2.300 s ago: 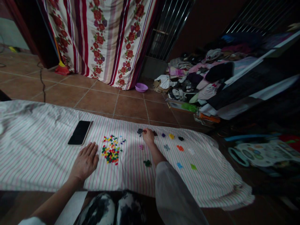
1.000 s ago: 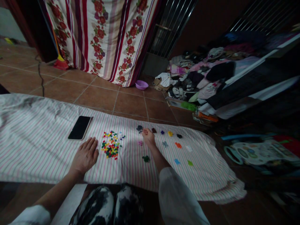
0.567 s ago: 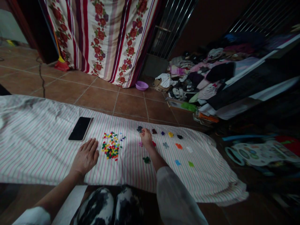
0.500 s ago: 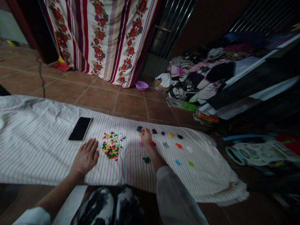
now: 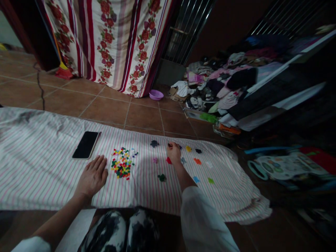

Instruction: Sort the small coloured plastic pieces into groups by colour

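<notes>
My left hand (image 5: 92,176) lies flat on the striped cloth (image 5: 60,182), its fingers stretched out beside a mixed heap of small coloured pieces (image 5: 122,164). At the small dark brown pile (image 5: 169,145), my right hand (image 5: 174,153) has its fingers pinched together; whatever they hold is too small to make out. Part of a red pile (image 5: 168,160) shows under this hand. Left of it are a dark grey pile (image 5: 154,143), a pink pile (image 5: 155,160) and a dark green pile (image 5: 162,177). A blue-purple pile and a grey pile (image 5: 183,160) are partly covered by the hand.
Yellow (image 5: 188,148), black (image 5: 198,151), orange (image 5: 197,161), white (image 5: 209,163), light blue (image 5: 196,179) and lime green (image 5: 210,180) piles sit farther right. A phone (image 5: 86,145) lies left of the heap. Beyond the cloth stand a purple basin (image 5: 156,95) and heaped clothes (image 5: 223,80).
My right hand has moved right, from the dark grey pile to the dark brown one. My left hand stays flat on the cloth. The view has shifted slightly.
</notes>
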Tool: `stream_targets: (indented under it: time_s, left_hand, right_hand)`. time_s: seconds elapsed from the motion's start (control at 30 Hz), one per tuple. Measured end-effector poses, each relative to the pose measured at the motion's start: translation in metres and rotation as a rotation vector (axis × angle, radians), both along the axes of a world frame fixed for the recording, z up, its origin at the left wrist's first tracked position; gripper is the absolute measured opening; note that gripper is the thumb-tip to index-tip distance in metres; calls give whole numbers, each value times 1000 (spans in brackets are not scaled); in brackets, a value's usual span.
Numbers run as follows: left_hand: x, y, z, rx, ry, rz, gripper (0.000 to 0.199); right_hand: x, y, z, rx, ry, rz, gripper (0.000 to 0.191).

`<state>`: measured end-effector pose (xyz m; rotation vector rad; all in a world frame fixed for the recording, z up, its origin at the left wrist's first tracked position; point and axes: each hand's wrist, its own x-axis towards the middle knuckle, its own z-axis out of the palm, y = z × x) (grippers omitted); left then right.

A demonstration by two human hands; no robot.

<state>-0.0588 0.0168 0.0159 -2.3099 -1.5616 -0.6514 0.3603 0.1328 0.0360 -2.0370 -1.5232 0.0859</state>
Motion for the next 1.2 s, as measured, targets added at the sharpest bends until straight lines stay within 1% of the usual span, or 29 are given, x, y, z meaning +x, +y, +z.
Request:
stream_targets:
  time_s: [0.1, 0.17, 0.23, 0.33, 0.47, 0.6, 0.8, 0.97, 1.2]
  left_hand:
    - [0, 0, 0, 5, -2, -4, 44]
    - [0, 0, 0, 1, -11, -3, 44]
    - [0, 0, 0, -5, -20, -2, 44]
    - [1, -1, 1, -4, -18, -4, 44]
    - [0, 0, -1, -26, -43, -2, 45]
    - [0, 0, -3, -36, -70, -9, 46]
    - [0, 0, -3, -21, -33, -4, 44]
    - [-1, 1, -4, -8, -34, -14, 44]
    - [-2, 1, -4, 2, -19, -20, 45]
  right_hand:
    - [18, 0, 0, -99, -93, -38, 35]
    - [25, 2, -2, -139, -134, -24, 40]
    - [27, 5, -5, -140, -162, 12, 42]
    - [27, 11, -8, -138, -179, 57, 41]
    - [26, 18, -10, -154, -178, 84, 39]
    - [25, 20, -9, -144, -177, 123, 35]
    - [22, 19, -7, -159, -194, 156, 31]
    - [19, 18, -7, -121, -145, 151, 30]
    - [17, 19, -13, -79, -132, 133, 34]
